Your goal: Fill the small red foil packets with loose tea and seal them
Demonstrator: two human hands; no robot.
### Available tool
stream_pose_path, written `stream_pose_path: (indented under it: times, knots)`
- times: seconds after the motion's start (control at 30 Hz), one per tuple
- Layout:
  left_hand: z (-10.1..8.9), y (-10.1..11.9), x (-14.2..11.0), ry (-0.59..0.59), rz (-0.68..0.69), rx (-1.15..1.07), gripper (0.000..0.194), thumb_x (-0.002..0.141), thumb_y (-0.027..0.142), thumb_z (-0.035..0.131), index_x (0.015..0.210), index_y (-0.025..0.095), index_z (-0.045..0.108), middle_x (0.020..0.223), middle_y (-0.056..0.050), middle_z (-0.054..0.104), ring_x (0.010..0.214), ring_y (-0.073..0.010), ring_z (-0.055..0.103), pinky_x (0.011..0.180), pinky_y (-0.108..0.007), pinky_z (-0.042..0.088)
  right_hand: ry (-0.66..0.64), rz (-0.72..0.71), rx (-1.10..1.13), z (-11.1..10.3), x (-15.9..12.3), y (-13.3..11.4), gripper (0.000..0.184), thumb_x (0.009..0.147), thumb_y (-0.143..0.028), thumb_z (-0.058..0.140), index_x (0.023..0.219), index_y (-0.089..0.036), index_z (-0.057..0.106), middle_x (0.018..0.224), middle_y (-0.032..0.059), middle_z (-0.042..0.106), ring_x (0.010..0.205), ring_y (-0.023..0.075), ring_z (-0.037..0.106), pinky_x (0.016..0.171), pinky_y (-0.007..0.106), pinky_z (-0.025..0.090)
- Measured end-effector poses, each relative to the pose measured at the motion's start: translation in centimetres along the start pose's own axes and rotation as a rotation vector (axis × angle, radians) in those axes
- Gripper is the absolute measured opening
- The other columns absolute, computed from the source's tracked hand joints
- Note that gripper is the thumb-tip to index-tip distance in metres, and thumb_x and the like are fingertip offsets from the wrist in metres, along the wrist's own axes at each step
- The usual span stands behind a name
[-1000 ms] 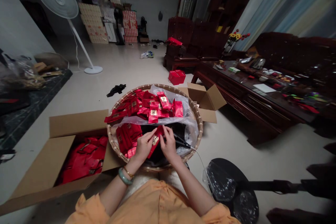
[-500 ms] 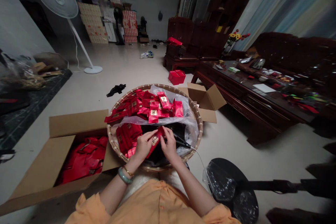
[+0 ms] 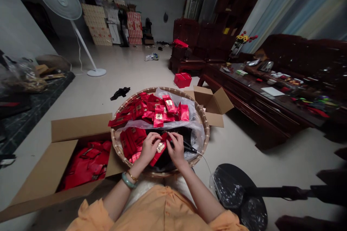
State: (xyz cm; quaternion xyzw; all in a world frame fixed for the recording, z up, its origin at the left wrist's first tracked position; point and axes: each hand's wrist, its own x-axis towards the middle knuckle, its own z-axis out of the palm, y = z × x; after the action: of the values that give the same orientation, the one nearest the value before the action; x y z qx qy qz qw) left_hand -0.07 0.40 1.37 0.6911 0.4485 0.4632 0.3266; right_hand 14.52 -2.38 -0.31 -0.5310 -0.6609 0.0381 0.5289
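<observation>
Between my two hands is a red packet (image 3: 159, 148) with a gold label, held over the near half of a round woven basket (image 3: 206, 130). My left hand (image 3: 148, 148) pinches its upper left side. The fingers of my right hand (image 3: 176, 148) are closed on its upper right edge. Filled red packets (image 3: 158, 115) lie heaped on clear plastic (image 3: 196, 112) in the far half. Flat red pouches (image 3: 132, 140) are stacked left of my left hand. A black device (image 3: 189, 147) with a white cord lies just right of my right hand.
An open carton (image 3: 62, 158) of red pouches stands left of the basket, another open carton (image 3: 213, 99) behind it on the right. A black round base (image 3: 238, 195) is at the lower right. Beyond are a dark wooden table (image 3: 244, 94) and a white fan (image 3: 61, 0).
The red packet has turned its label more towards me and shifted slightly. My fingers have moved a little along its top edge, still gripping it. The rest stays the same.
</observation>
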Motion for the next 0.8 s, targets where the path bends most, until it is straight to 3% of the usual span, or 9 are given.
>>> stream_pose_path:
  times: [0.2, 0.33, 0.5, 0.67, 0.8]
  knots:
    - [0.1, -0.6, -0.1, -0.013, -0.077, -0.068, 0.009, 0.076, 0.014, 0.052, 0.078, 0.017, 0.06, 0.09, -0.005, 0.059, 0.088, -0.0162, 0.058, 0.078, -0.029, 0.047, -0.077, -0.177, -0.099, -0.8, 0.3, 0.2, 0.028, 0.087, -0.017, 0.048, 0.111, -0.021, 0.062, 0.097, 0.0101, 0.061, 0.09, 0.0219, 0.05, 0.08, 0.039, 0.045]
    - [0.0, -0.7, -0.1, -0.073, -0.055, -0.049, 0.01, 0.077, 0.015, 0.053, 0.077, 0.017, 0.062, 0.096, -0.007, 0.056, 0.091, -0.0169, 0.057, 0.079, -0.03, 0.049, -0.254, -0.178, -0.111, -1.4, 1.7, 0.2, 0.017, 0.088, -0.027, 0.051, 0.088, -0.019, 0.066, 0.079, 0.0076, 0.064, 0.076, 0.0202, 0.05, 0.071, 0.033, 0.044]
    - [-0.2, -0.4, 0.2, -0.124, -0.007, 0.003, 0.013, 0.081, 0.022, 0.053, 0.08, 0.018, 0.065, 0.103, -0.008, 0.055, 0.095, -0.0186, 0.058, 0.078, -0.032, 0.051, -0.453, 0.067, -0.104, -1.7, 3.1, 0.2, 0.026, 0.082, -0.037, 0.059, 0.062, -0.02, 0.058, 0.059, 0.0009, 0.055, 0.062, 0.0156, 0.048, 0.061, 0.026, 0.037]
    - [-1.5, -1.0, 0.4, -0.147, 0.061, 0.154, 0.021, 0.081, 0.029, 0.058, 0.099, 0.023, 0.065, 0.106, -0.006, 0.062, 0.101, -0.0206, 0.057, 0.092, -0.039, 0.045, -0.365, 0.27, 0.125, -1.6, 2.9, 1.1, 0.025, 0.082, -0.038, 0.054, 0.067, -0.018, 0.057, 0.065, 0.0007, 0.057, 0.068, 0.0157, 0.051, 0.067, 0.027, 0.039]
    - [-2.4, -1.8, 0.2, -0.247, -0.041, 0.13, 0.028, 0.077, 0.029, 0.063, 0.104, 0.02, 0.064, 0.1, -0.005, 0.068, 0.09, -0.0196, 0.063, 0.083, -0.033, 0.049, -0.387, 0.501, 0.531, -2.1, 2.9, 1.7, 0.025, 0.075, -0.042, 0.061, 0.08, -0.017, 0.064, 0.078, 0.0032, 0.066, 0.074, 0.0172, 0.058, 0.071, 0.029, 0.044]
